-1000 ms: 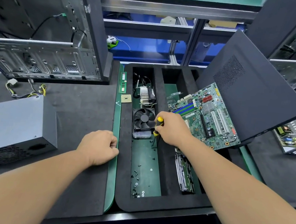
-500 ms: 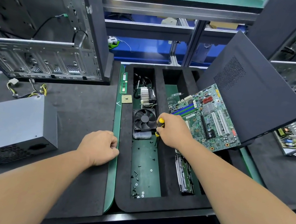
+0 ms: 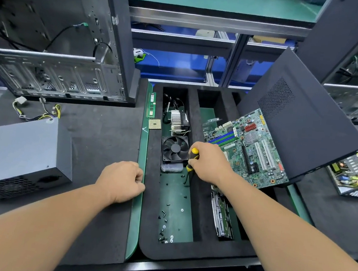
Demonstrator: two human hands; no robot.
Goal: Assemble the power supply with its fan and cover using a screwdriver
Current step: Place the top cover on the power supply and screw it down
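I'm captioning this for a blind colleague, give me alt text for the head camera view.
The right hand grips a yellow-and-black screwdriver tip-down in a foam tray, beside a black fan and loose screws. The left hand rests fisted near a grey power supply.

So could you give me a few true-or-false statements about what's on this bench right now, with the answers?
1. The right hand grips a yellow-and-black screwdriver. True.
2. The left hand holds the fan. False: it is a closed fist holding nothing, at the green mat's edge; the fan lies in the foam tray.
3. Loose screws lie in the same tray compartment as the fan. True.
4. The grey power supply sits inside the foam tray. False: it stands on the black mat, left of the tray.
5. The motherboard lies flat on the black mat. False: it rests tilted over the tray's right side.
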